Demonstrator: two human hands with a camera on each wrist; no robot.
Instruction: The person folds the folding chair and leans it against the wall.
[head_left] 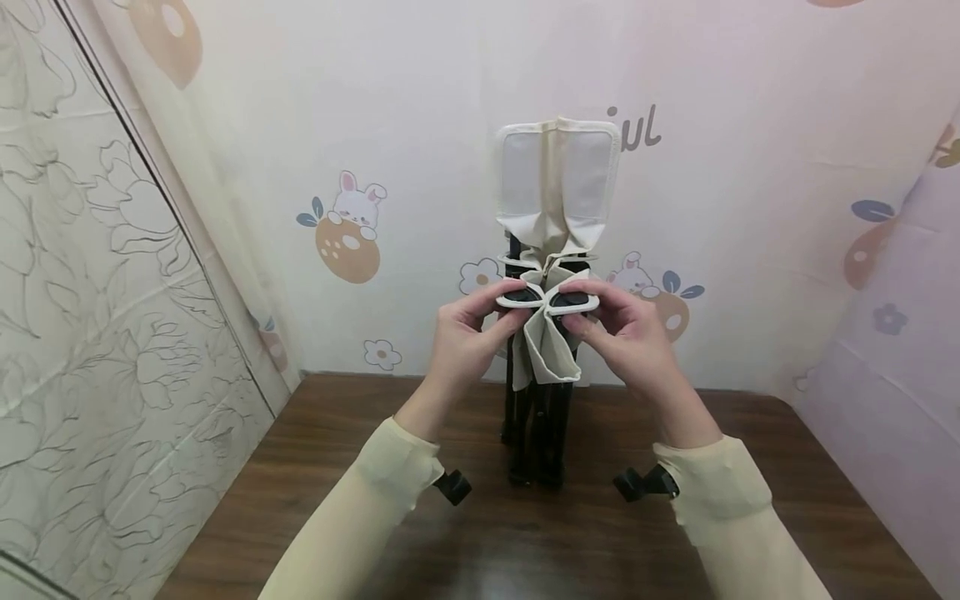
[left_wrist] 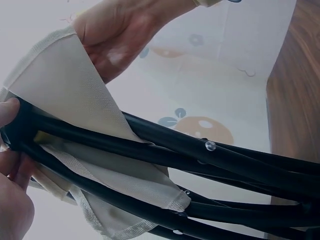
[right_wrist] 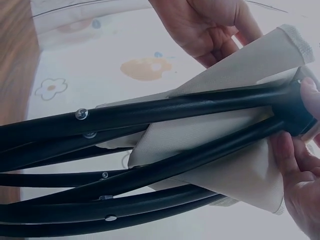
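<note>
A folded camping chair (head_left: 551, 425) with cream fabric and black tube legs stands upright in front of me. My left hand (head_left: 467, 333) pinches its left front seat corner, thumb below and fingers on top. On the other side my right hand (head_left: 630, 333) grips the matching right corner the same way. Black end caps (head_left: 522, 295) show at both corners, which nearly meet. Between them the seat fabric (head_left: 551, 350) hangs in folds. Behind rises the folded backrest (head_left: 588, 179) with grey panels. Riveted tubes (right_wrist: 200, 110) lie close together in the right wrist view.
The chair's feet rest on a brown wooden table (head_left: 360, 500). A patterned curtain (head_left: 420, 100) hangs behind it, and a floral panel (head_left: 120, 275) stands at the left. Black wrist mounts (head_left: 453, 487) stick out from both cuffs.
</note>
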